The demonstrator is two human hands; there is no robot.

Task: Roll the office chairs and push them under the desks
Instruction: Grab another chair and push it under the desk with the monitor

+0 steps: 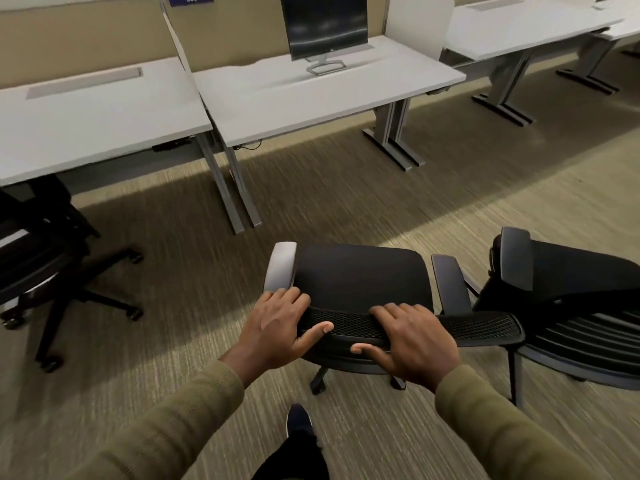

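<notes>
Both arms stretched forward in olive sleeves, left hand [277, 325] and right hand [407, 336] set side by side, palms down, fingers curled over the top of the chair back [349, 325], thumbs pressed to its near face, one dark shoe [298, 418] stepping forward below.

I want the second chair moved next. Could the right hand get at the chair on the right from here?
Probably yes: the right hand grips the held chair's backrest, and the chair on the right stands right beside it, nothing between.
</notes>
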